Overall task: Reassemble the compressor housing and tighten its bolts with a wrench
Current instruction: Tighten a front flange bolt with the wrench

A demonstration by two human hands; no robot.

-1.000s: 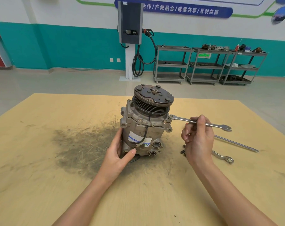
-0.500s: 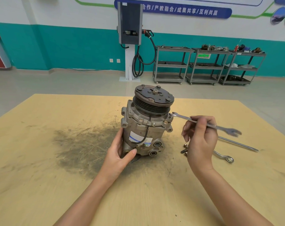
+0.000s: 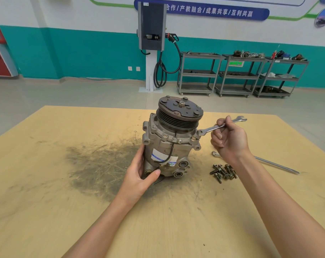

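Roughly eight loose bolts, two wrenches.

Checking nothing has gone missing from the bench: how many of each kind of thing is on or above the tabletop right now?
Compressor: 1, gripped by the left hand
Wrenches: 2, one held in the right hand, one on the table, mostly hidden
Long metal rod: 1
Pile of loose bolts: 1, exact bolt count unclear
Total: 5
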